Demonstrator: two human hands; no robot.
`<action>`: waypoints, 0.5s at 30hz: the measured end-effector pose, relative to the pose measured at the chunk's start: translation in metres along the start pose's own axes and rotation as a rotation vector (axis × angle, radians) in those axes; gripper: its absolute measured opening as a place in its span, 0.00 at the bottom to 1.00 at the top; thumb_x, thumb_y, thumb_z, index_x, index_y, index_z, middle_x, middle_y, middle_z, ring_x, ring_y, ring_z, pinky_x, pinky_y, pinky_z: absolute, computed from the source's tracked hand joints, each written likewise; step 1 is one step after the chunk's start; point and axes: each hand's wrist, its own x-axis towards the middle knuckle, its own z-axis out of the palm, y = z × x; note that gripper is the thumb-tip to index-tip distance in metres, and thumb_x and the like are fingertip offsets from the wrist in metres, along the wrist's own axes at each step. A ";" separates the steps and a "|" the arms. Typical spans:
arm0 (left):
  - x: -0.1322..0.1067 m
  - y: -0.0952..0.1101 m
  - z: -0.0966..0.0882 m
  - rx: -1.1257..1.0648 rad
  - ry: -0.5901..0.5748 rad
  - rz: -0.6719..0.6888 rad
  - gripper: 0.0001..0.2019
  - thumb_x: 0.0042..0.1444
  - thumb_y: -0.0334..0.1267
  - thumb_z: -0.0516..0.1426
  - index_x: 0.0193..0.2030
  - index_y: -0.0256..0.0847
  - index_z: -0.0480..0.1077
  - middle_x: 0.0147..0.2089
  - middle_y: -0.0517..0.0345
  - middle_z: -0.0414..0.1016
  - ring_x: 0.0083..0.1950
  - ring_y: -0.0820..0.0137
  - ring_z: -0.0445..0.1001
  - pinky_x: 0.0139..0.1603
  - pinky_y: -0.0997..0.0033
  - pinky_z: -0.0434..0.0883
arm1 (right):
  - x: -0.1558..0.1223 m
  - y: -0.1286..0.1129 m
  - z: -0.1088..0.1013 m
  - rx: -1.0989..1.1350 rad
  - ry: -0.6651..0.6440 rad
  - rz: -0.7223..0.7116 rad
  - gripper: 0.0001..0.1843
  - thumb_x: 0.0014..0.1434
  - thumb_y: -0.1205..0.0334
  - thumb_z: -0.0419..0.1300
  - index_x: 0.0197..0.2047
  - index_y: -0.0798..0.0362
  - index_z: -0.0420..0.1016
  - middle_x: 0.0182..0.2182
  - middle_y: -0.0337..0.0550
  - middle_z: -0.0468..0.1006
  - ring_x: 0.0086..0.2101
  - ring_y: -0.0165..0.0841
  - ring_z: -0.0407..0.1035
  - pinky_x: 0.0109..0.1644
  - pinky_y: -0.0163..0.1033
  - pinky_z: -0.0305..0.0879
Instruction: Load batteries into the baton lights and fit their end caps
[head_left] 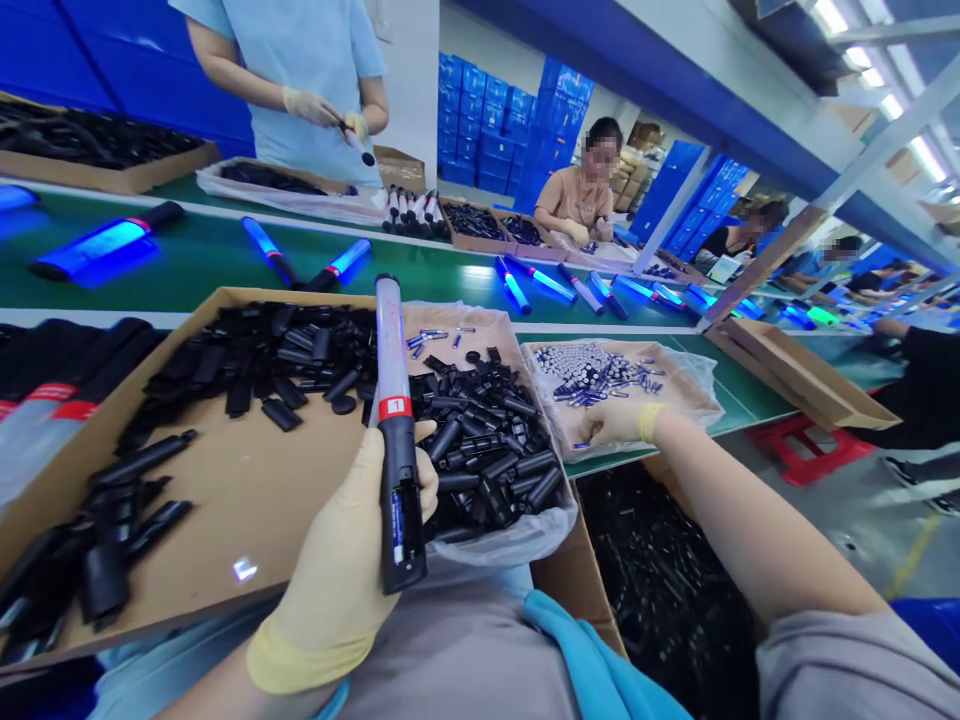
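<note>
Your left hand point(352, 550) grips the light stick point(393, 375), its slot point(397, 520) uncovered, left of the battery tray point(682, 385). Your right hand point(621, 424) is at that tray's near-left corner, fingers curled; I cannot tell whether they pinch a battery point(582, 446). Beyond it, glowing sticks point(514, 285) lie on the green belt point(435, 265).

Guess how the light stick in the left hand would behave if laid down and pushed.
The light stick would probably roll, since its tube looks round. It seems stiff, standing straight above the left hand. Its battery might slip out, since it lies uncovered.
</note>
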 end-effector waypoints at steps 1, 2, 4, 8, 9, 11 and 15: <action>0.001 -0.001 0.001 0.009 -0.005 0.002 0.20 0.65 0.50 0.55 0.50 0.35 0.77 0.27 0.59 0.65 0.23 0.78 0.62 0.19 0.83 0.62 | 0.005 -0.002 0.004 -0.006 -0.030 -0.033 0.05 0.49 0.70 0.67 0.31 0.52 0.82 0.27 0.35 0.80 0.28 0.30 0.71 0.32 0.32 0.62; 0.002 -0.002 0.001 0.019 -0.012 0.009 0.20 0.65 0.50 0.55 0.49 0.36 0.77 0.27 0.60 0.65 0.23 0.78 0.62 0.19 0.83 0.62 | 0.010 -0.005 0.007 -0.013 -0.043 -0.062 0.05 0.49 0.70 0.67 0.31 0.52 0.81 0.27 0.34 0.80 0.28 0.29 0.69 0.32 0.31 0.60; 0.003 -0.003 0.002 0.034 -0.032 0.028 0.19 0.64 0.50 0.56 0.49 0.36 0.77 0.26 0.60 0.64 0.22 0.79 0.61 0.18 0.84 0.60 | 0.019 -0.012 0.011 -0.028 -0.031 -0.105 0.04 0.49 0.70 0.66 0.29 0.53 0.78 0.26 0.33 0.78 0.28 0.28 0.67 0.31 0.31 0.58; 0.004 -0.003 0.003 0.040 -0.029 0.000 0.20 0.65 0.49 0.55 0.49 0.34 0.78 0.25 0.59 0.64 0.21 0.78 0.60 0.18 0.83 0.61 | 0.021 -0.018 0.002 -0.038 0.160 -0.094 0.04 0.51 0.74 0.62 0.29 0.55 0.74 0.27 0.39 0.76 0.30 0.31 0.67 0.34 0.34 0.59; 0.003 -0.002 0.003 0.036 -0.023 -0.033 0.20 0.66 0.49 0.54 0.50 0.34 0.78 0.26 0.58 0.65 0.22 0.78 0.61 0.19 0.83 0.61 | 0.016 -0.020 -0.001 -0.034 0.231 -0.081 0.04 0.54 0.73 0.61 0.30 0.56 0.74 0.29 0.42 0.77 0.31 0.32 0.67 0.35 0.35 0.60; 0.001 -0.001 0.004 0.039 -0.018 -0.107 0.20 0.66 0.48 0.55 0.52 0.35 0.78 0.27 0.57 0.68 0.23 0.78 0.63 0.20 0.82 0.62 | 0.002 -0.029 -0.003 -0.009 0.357 -0.078 0.05 0.60 0.70 0.57 0.36 0.56 0.74 0.33 0.45 0.78 0.34 0.33 0.69 0.38 0.36 0.63; -0.002 -0.003 0.003 0.182 -0.087 -0.166 0.19 0.61 0.53 0.59 0.36 0.36 0.79 0.26 0.55 0.71 0.22 0.77 0.65 0.20 0.81 0.63 | -0.040 -0.075 0.009 0.265 0.620 -0.430 0.11 0.63 0.67 0.55 0.49 0.52 0.72 0.35 0.41 0.79 0.33 0.31 0.73 0.38 0.36 0.70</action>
